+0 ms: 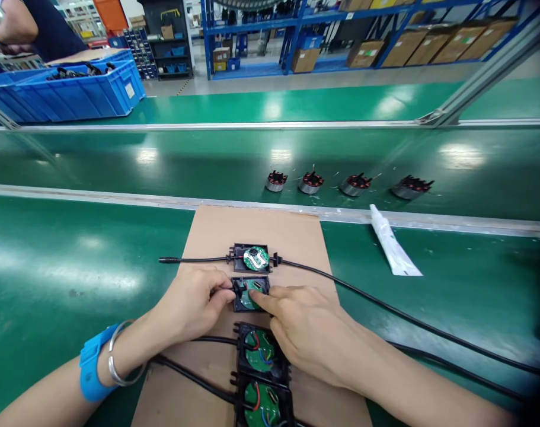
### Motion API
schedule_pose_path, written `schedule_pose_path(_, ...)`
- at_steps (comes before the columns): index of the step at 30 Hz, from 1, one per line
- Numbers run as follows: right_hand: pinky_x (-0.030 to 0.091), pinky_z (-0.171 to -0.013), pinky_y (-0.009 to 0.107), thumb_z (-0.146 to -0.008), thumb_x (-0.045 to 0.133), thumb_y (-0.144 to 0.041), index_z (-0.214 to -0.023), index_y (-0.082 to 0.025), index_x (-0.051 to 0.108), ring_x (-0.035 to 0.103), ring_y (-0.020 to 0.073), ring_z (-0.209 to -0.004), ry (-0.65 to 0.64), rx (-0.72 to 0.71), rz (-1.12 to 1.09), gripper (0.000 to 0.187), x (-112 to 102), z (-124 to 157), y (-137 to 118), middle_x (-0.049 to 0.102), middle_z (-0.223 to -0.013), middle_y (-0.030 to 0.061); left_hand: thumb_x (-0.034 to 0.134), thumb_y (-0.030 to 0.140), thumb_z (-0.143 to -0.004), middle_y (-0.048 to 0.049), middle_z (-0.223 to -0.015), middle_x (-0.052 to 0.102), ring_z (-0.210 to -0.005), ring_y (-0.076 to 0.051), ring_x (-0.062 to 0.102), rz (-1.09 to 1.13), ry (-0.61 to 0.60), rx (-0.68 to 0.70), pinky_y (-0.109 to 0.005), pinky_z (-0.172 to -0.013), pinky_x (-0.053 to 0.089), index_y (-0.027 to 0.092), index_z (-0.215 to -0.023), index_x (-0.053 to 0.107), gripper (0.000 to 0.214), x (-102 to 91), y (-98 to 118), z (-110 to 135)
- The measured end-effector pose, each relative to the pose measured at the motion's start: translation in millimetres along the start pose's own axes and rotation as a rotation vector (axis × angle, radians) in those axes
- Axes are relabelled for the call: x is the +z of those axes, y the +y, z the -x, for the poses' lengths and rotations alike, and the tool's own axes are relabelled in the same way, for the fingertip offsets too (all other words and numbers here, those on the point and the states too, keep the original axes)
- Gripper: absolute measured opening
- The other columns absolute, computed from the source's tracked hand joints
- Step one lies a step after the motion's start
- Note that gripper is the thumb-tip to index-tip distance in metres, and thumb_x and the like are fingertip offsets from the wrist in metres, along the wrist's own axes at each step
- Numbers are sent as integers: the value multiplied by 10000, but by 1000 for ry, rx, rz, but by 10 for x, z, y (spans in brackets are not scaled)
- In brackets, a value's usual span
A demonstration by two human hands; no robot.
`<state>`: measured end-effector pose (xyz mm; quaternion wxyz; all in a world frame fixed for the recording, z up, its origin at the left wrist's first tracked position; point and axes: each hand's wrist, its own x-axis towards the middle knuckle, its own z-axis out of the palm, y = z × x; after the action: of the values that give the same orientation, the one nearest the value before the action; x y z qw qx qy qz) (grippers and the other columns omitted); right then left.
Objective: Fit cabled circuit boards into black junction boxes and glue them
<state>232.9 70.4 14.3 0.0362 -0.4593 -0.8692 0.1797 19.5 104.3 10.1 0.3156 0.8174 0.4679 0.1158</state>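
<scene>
My left hand (203,299) pinches a small black part at the left edge of a black plastic housing (237,307); the fingers mostly hide it, and I cannot tell if it is a cable end. Inside that housing lies a green circuit board (247,302). My right hand (307,323) presses its outstretched index fingertip on this board, other fingers curled, thumb hidden. Just beyond sits another housing (238,265) with a round board (256,258) and black cables on both sides. Nearer me, two larger housings (242,362) (242,409) hold green boards with red and blue wires.
Brown cardboard (216,228) lies under the housings. A white tube (394,246) is at right. Several motor stators (311,184) stand behind the metal rail (163,201). Black cable (385,305) runs right. Blue bins (83,98) and a person's arm (16,26) are at far left.
</scene>
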Motion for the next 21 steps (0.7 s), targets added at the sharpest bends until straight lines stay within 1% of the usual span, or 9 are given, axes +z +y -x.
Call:
schedule_pose_path(3, 468, -639, 321, -795, 386, -122, -1138, -149, 674, 650, 203, -679, -7, 2, -1, 448, 34, 27, -3, 681, -762, 83, 384, 270, -934, -7, -682, 650, -638, -144, 571, 19, -123, -95, -263, -586, 407, 174, -687, 602, 343, 16, 51, 33)
schedule_pose_path(5, 473, -644, 329, -797, 390, -123, -1148, -151, 670, 656, 211, -695, -7, 5, -2, 450, 45, 30, 1, 684, -776, 86, 319, 261, -953, -12, -713, 667, -670, -150, 594, 9, -179, -132, -268, -609, 427, 180, -717, 605, 380, 50, 51, 47)
schedule_pose_path(6, 473, -644, 328, -795, 396, -124, -1146, -151, 672, 656, 211, -696, -3, 5, -6, 448, 47, 28, 5, 685, -775, 86, 298, 245, -955, -21, -734, 676, -688, -157, 606, -43, -184, -124, -279, -627, 438, 180, -735, 610, 388, 74, 44, 53)
schedule_pose_path(8, 468, -636, 318, -785, 406, -121, -1125, -146, 682, 651, 204, -680, 11, 0, -23, 438, 50, 22, 12, 683, -759, 85, 272, 194, -942, -52, -735, 674, -669, -174, 607, -298, -164, -30, -303, -612, 437, 167, -764, 618, 390, 131, 27, 61)
schedule_pose_path(11, 457, -619, 305, -776, 404, -115, -1084, -139, 694, 638, 193, -653, 42, -17, -57, 424, 64, 18, 16, 678, -735, 82, 323, 142, -869, -106, -691, 644, -576, -195, 560, -678, -156, 159, -321, -508, 371, 136, -753, 628, 326, 211, 17, 50)
schedule_pose_path(13, 452, -611, 308, -771, 403, -114, -1074, -137, 695, 637, 196, -651, 54, -13, -56, 421, 84, 24, 10, 678, -734, 84, 365, 135, -829, -123, -668, 622, -559, -201, 533, -756, -173, 218, -325, -477, 332, 137, -697, 626, 292, 241, 27, 22)
schedule_pose_path(16, 446, -605, 321, -775, 409, -112, -1092, -122, 683, 649, 215, -675, 24, -1, -22, 419, 120, 49, -14, 681, -748, 93, 392, 142, -823, -119, -631, 586, -565, -204, 514, -799, -174, 244, -331, -483, 336, 152, -627, 598, 284, 240, 72, -21)
schedule_pose_path(18, 442, -596, 335, -791, 407, -117, -1108, -117, 671, 658, 233, -698, 0, 9, 3, 413, 134, 70, -33, 685, -764, 96, 410, 156, -823, -113, -645, 577, -573, -202, 507, -838, -96, 222, -337, -499, 372, 149, -666, 602, 248, 220, 121, -16)
schedule_pose_path(21, 431, -577, 350, -801, 421, -133, -1118, -121, 657, 661, 251, -703, -17, 24, 27, 394, 124, 88, -61, 691, -790, 91, 417, 130, -818, -111, -789, 602, -668, -206, 538, -802, 148, 133, -335, -568, 467, 125, -895, 621, 218, 221, 182, 73)
